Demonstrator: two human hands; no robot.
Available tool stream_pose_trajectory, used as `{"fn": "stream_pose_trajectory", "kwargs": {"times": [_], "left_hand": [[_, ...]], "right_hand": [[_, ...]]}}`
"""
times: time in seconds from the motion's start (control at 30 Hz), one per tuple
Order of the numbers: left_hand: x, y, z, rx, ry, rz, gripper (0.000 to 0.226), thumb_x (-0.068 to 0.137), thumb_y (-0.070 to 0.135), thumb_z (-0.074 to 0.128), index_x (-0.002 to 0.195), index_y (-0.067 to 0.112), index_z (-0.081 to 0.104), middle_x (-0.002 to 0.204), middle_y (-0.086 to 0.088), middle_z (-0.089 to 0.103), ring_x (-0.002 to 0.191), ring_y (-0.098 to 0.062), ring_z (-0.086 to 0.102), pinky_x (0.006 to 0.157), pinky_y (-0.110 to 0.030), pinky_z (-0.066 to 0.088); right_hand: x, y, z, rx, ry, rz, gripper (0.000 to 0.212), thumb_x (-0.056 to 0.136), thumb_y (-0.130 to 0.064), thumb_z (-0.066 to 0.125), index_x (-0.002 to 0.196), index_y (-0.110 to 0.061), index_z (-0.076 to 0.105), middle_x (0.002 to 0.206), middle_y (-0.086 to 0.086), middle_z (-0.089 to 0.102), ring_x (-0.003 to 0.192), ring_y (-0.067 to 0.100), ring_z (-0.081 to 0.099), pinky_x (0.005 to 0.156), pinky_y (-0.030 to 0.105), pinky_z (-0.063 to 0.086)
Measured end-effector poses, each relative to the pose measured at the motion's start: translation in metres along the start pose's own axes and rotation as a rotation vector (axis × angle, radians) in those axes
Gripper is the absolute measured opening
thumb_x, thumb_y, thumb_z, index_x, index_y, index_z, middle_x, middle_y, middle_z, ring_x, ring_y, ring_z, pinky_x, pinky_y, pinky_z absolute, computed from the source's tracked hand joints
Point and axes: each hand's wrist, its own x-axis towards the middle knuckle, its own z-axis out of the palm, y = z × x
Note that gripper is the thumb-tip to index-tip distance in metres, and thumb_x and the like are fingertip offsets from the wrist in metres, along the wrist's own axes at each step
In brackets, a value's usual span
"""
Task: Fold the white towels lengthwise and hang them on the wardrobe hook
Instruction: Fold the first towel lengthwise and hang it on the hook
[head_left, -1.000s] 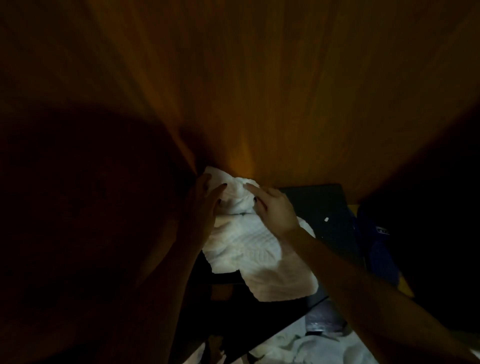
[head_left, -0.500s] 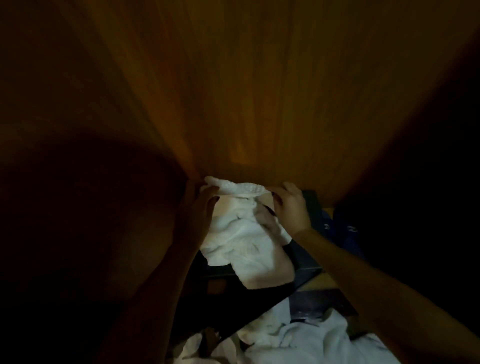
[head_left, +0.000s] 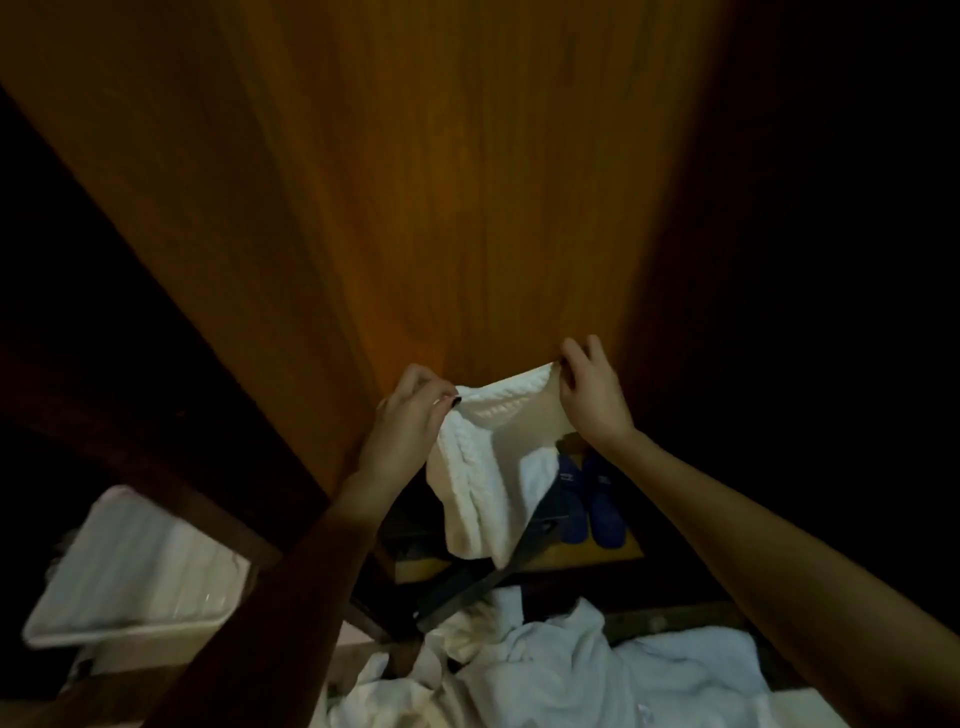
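I am holding the white ribbed cotton towel up against the orange-brown wooden wardrobe panel. Its top edge is running taut between my hands and the rest is hanging in loose, uneven folds. My left hand is pinching one top corner between thumb and curled fingers. My right hand is pinching the other corner, with its outer fingers lifted off the cloth.

As I judge it, I am working on the lengthwise fold. To do it well I am aiming to keep both corners level, let the bunched lower part drop straight, then bring the corners together so the long edges match. No hook is showing in view, so I cannot tell where the towel is going to hang.

Below the towel, a pair of dark blue slippers is sitting on the wardrobe floor. A dark slanted bar is crossing just under the hanging end and may catch it. A heap of crumpled white towels is lying nearest me, and a white rectangular plastic tub is standing off to my left.
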Motion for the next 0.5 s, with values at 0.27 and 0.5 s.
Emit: {"fn": "stream_pose_trajectory", "kwargs": {"times": [0.27,0.5], "left_hand": [[-0.031,0.141,-0.150,0.058,0.041,0.118,0.012,0.098,0.020,0.049,0.099,0.015,0.060,0.095,0.003,0.059,0.082,-0.018,0.056,0.064,-0.028,0.034],[-0.059,0.229,-0.254,-0.390,0.082,-0.012,0.008,0.093,0.011,0.057,0.087,0.016,0.061,0.085,-0.002,0.063,0.080,-0.018,0.059,0.068,-0.028,0.047]], "right_hand": [[-0.060,-0.096,-0.187,-0.317,0.035,-0.125,0.012,0.101,-0.013,0.042,0.104,-0.006,0.051,0.097,0.011,0.051,0.068,0.028,0.052,0.054,0.038,0.039],[-0.104,-0.204,-0.331,0.053,0.117,-0.172,0.013,0.098,-0.012,0.053,0.085,-0.015,0.052,0.077,0.002,0.062,0.067,0.016,0.059,0.062,0.039,0.047]]}}
